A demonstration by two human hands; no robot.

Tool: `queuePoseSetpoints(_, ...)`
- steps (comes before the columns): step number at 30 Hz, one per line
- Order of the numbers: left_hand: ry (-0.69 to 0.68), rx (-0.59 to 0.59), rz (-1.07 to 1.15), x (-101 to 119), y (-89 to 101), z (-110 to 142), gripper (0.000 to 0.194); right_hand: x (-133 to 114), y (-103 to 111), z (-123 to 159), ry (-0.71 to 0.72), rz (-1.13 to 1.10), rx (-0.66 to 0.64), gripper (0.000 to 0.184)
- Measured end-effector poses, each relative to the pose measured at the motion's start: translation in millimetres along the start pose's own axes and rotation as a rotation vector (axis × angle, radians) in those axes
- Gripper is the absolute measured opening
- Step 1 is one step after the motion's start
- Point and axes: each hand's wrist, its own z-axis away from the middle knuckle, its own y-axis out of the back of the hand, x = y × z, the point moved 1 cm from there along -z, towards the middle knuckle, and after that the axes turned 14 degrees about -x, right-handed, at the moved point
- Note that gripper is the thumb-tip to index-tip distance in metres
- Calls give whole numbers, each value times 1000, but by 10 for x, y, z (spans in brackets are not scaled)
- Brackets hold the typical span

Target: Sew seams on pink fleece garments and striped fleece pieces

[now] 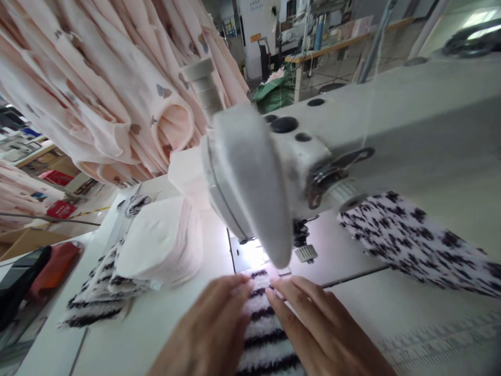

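Note:
A strip of fluffy black-and-white striped fabric (260, 334) lies on the machine bed, its far end by the lit needle area of a sewing machine (250, 177). My left hand (211, 318) rests along the fabric's left edge, fingers stretched forward with the tips on it; its thumb is hidden. My right hand (313, 318) lies over the right edge, its fingers extended and slightly apart, the tips just short of the presser foot. The machine head hides the needle. Neither hand's fingers are wrapped around anything.
Left stands a stack of white fabric pieces (156, 240), partly over striped pieces (102, 292). Spotted fluffy fabric (415, 235) lies under the machine arm at right. A printed ruler (442, 339) marks the front right. Pink garments (117, 89) hang behind the table.

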Motion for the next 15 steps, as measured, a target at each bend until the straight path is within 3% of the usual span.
queuePoseSetpoints(3,-110,-37,-86,127,-201,60,35,-9,-51,15,66,94,3,48)
queuePoseSetpoints(6,-99,-57,-101,123,-308,35,41,-1,-127,-6,75,130,-20,51)
queuePoseSetpoints(10,-84,-108,-53,54,-255,-84,43,30,-174,-83,45,166,-11,50)
queuePoseSetpoints(15,-56,-64,-91,28,-193,-178,38,50,-237,-156,-20,176,49,49)
